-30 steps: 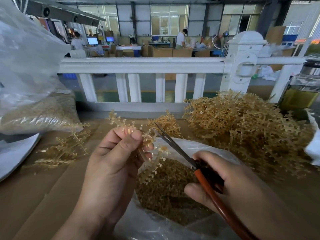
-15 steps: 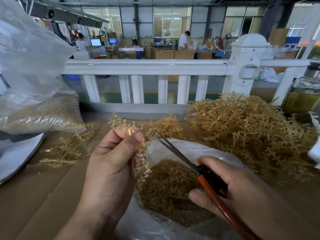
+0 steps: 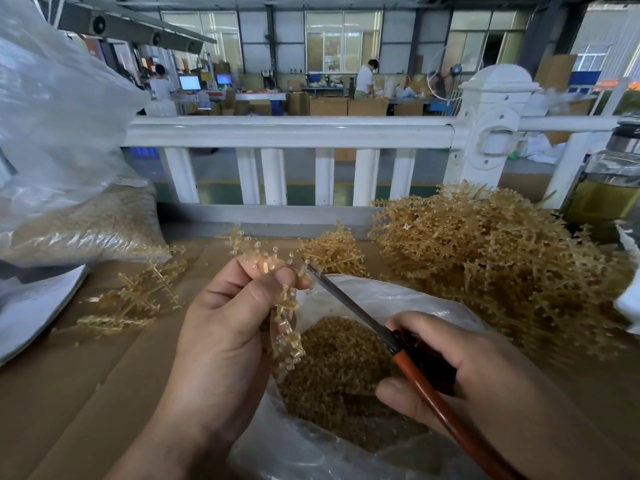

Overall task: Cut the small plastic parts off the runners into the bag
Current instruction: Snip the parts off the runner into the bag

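While the left hand [image 3: 225, 327] pinches a runner [image 3: 287, 317] over the bag [image 3: 391, 296], the right hand [image 3: 460, 372] grips scissors [image 3: 349, 306]; blades touch the runner.

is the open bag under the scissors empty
No, the open bag under the scissors holds a heap of cut plastic parts.

Two hands: left hand [image 3: 225, 327], right hand [image 3: 485, 382]. One pair of scissors [image 3: 353, 304], one held runner [image 3: 287, 304]. Two bags of cut parts: near bag [image 3: 381, 292], far-left bag [image 3: 62, 133]. Three runner heaps: big right heap [image 3: 502, 258], small middle clump [image 3: 332, 251], left pile [image 3: 138, 299]. One jar [image 3: 609, 188] far right. Two distant workers: left worker [image 3: 161, 86], right worker [image 3: 365, 79].
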